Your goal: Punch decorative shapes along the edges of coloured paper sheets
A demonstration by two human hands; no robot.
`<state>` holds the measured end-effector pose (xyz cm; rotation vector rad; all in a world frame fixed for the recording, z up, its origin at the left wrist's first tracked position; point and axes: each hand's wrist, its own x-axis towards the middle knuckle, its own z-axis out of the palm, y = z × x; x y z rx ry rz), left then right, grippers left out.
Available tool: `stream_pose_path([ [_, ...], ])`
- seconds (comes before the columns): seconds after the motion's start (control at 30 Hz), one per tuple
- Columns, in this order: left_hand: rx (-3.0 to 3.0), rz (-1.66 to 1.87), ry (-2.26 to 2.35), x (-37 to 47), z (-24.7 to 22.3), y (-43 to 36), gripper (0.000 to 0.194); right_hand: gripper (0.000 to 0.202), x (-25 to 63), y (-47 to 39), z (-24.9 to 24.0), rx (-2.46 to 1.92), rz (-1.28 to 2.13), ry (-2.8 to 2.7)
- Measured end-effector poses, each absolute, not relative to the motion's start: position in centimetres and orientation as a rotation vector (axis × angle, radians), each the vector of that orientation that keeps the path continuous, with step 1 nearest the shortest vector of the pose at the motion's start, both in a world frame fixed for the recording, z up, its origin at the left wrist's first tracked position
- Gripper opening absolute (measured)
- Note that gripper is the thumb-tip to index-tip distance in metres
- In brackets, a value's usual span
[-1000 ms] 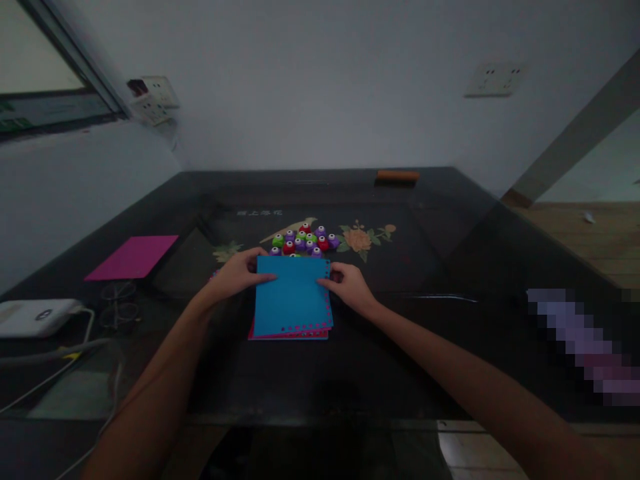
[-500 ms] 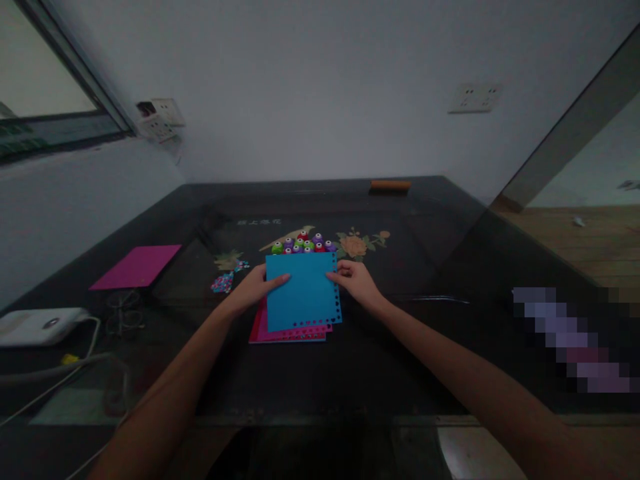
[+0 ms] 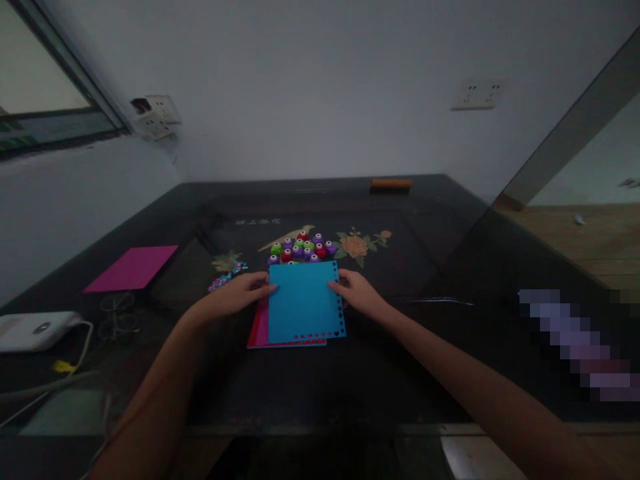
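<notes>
A blue sheet, punched with a row of holes down its right edge and along its bottom edge, is between my hands. My left hand pinches its left edge, thumb on top. At the right edge, my right hand grips the sheet the same way. Beneath it lie pink and red sheets, mostly covered; their left and bottom edges show. Just behind the blue sheet sit several small round red, green and purple pieces with white-and-dark tops. Small blue, white and red bits lie beyond my left hand.
A magenta sheet lies on the dark table at the left. Nearer are a thin wire-like item, a white device and cables. A brown bar lies by the wall. A blurred-out item is at the right.
Both hands have brought the blue sheet slightly down toward me, over the stack. More of the round pieces now shows behind it, and less of the pink sheet below.
</notes>
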<state>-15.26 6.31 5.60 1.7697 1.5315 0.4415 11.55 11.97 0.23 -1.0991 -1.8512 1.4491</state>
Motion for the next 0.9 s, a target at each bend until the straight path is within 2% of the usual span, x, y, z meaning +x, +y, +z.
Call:
stream_pose_path([
  [0.13,1.774,0.337,1.573,-15.7,5.1,6.2,0.035,0.01,11.2,11.6,0.6,-1.099,1.314,-1.93],
  [0.4,1.804,0.352,1.602,-15.8,4.4,6.4,0.034,0.008,10.5,10.6,0.8,-1.065,1.256,-1.992],
  [0.63,1.758,0.37,1.607,-16.5,3.8,6.8,0.041,0.008,10.3,10.3,0.7,-1.059,1.314,-1.973],
  [0.9,1.696,0.542,1.636,-15.1,5.4,6.5,0.035,0.008,11.5,10.7,1.8,-1.062,1.491,-1.86],
])
